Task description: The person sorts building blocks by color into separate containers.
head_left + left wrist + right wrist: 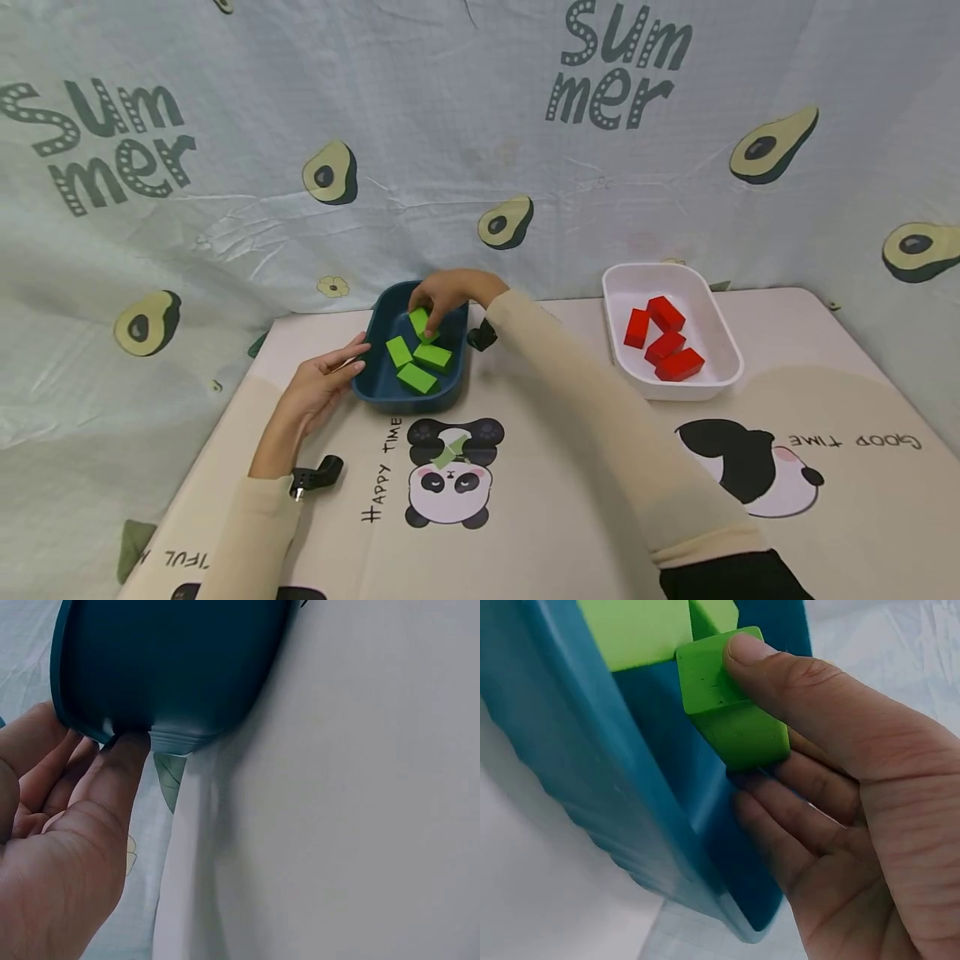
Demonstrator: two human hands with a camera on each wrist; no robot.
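My right hand (448, 293) reaches into the blue container (406, 406) from its far right side. Between thumb and fingers it pinches a green block (724, 724), still within the container's walls. Several other green blocks (417, 379) lie on the container's floor, lower in the head view. At the container's left side, my left hand (324, 385) holds the rim. Its thumb (120, 772) presses the outer wall in the left wrist view, while the other fingers are at the rim, their tips partly hidden.
To the right on the table stands a white container (617, 308) holding several red blocks (679, 365). The pale table cover (547, 492) carries printed pandas and words. A curtain (420, 92) with avocado prints hangs right behind the table's back edge.
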